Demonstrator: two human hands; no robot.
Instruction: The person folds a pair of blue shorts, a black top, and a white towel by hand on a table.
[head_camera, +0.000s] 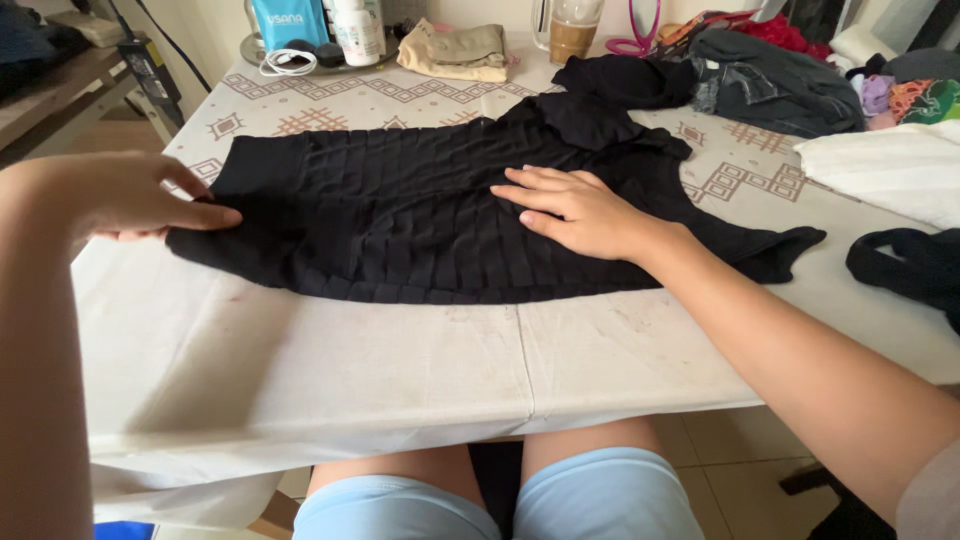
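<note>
A black ribbed garment (400, 210) lies spread flat across the white patterned tablecloth (380, 360). My left hand (140, 195) pinches the garment's left hem corner near the table's left side. My right hand (580, 210) lies flat, fingers together, pressing down on the middle of the garment. A black sleeve runs up toward the far right, and another end of the garment sticks out at the right beyond my forearm.
A pile of dark and coloured clothes (780, 80) sits at the back right, with a folded white cloth (890, 165) and a black strap (915, 265) on the right. Bottles, a white cable and a folded beige cloth (460, 50) stand at the back. The table's front edge is near my knees.
</note>
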